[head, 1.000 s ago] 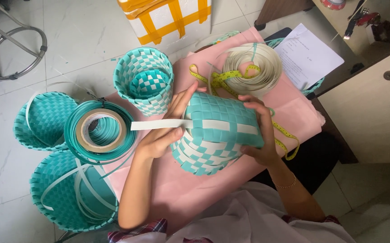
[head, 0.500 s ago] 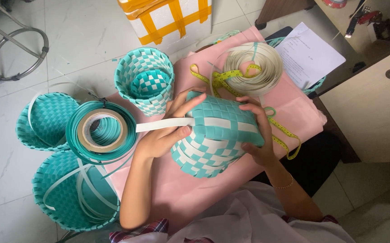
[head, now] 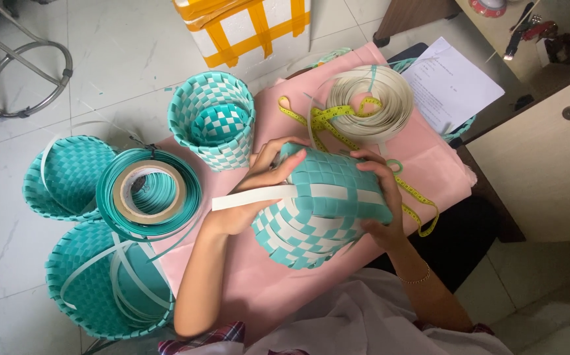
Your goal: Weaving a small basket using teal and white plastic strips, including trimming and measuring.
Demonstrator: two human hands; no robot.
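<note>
1. Head view: both hands clasp a teal-and-white woven basket (head: 324, 207) lying on its side over the pink cloth (head: 429, 164).
2. The left hand (head: 252, 190) pinches a loose white strip (head: 252, 197) against the basket's near end; the strip's long axis runs sideways, away from the right hand (head: 380, 204).
3. The right hand's fingers wrap the far end, clamped firmly.

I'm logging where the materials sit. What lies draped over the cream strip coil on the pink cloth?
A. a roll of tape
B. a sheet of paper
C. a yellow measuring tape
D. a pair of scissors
C: a yellow measuring tape loops across the cream coil and trails down the pink cloth past the right hand.
</note>
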